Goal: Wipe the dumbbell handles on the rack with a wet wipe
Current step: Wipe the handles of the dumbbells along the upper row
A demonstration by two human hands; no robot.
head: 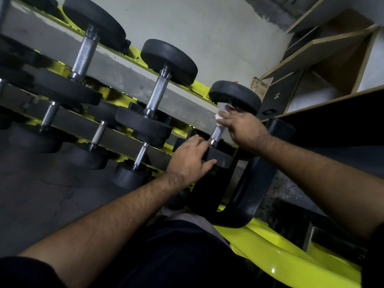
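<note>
Black dumbbells with knurled steel handles lie across a yellow rack [199,88]. My right hand [241,126] grips a white wet wipe [220,113] wrapped round the upper end of the rightmost dumbbell's handle [216,134], just under its far black head [234,96]. My left hand [191,159] holds the near black head [220,157] of the same dumbbell, fingers curled over its top beside the handle's lower collar. To the left, another dumbbell handle [156,94] and a larger one [84,57] stand bare.
A lower rack row holds smaller dumbbells [140,155] at the left. The rack's black end post [255,179] and yellow base [276,252] stand at the right. Wooden shelving [324,59] fills the upper right. A grey wall [207,28] lies behind the rack.
</note>
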